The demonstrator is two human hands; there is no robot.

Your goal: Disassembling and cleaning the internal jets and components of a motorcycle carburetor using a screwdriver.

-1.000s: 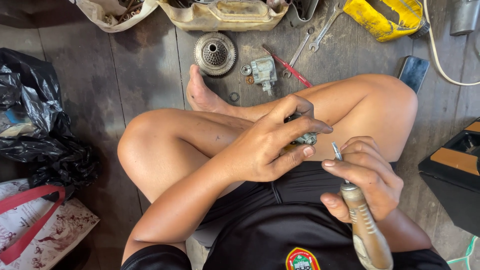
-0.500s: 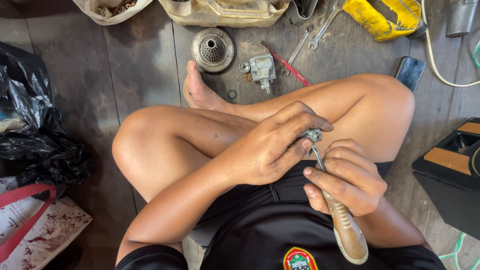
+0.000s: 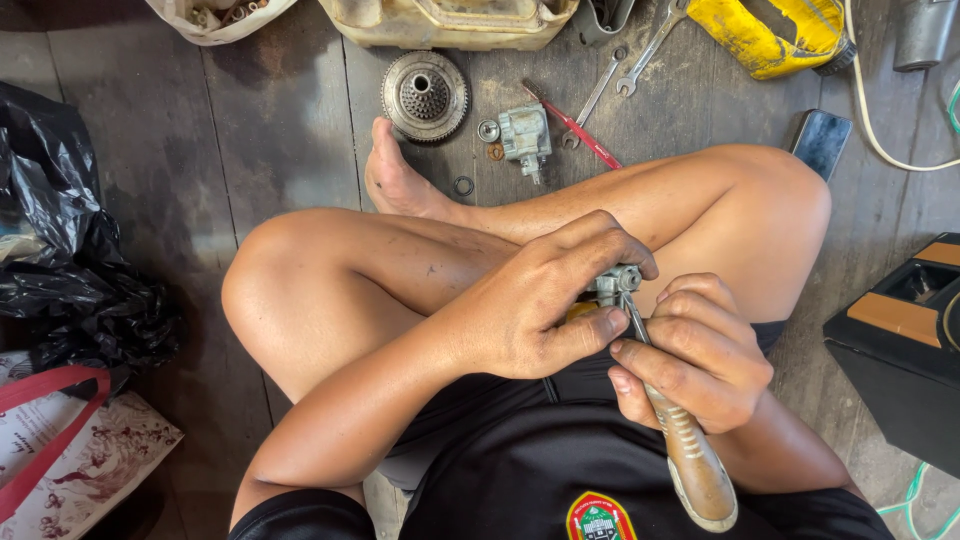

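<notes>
I sit cross-legged on a wooden floor. My left hand point(image 3: 545, 300) grips a small metal engine part point(image 3: 612, 284) held over my lap; most of it is hidden by the fingers. My right hand point(image 3: 690, 355) is wrapped around a screwdriver point(image 3: 690, 460) with a worn tan handle. Its metal shaft points up and its tip rests against the metal part. The two hands touch at the part.
On the floor beyond my legs lie a round toothed clutch part point(image 3: 424, 96), a small carburetor body point(image 3: 524, 134), washers, a red-handled tool point(image 3: 580, 128), wrenches point(image 3: 648, 50), a yellow item point(image 3: 770, 35) and a phone point(image 3: 820, 142). A black plastic bag point(image 3: 70, 260) lies left; a black-and-orange box point(image 3: 900, 340) stands right.
My right hand moved the screwdriver up and left, bringing its tip onto the metal part. My left hand kept its grip with little movement.
</notes>
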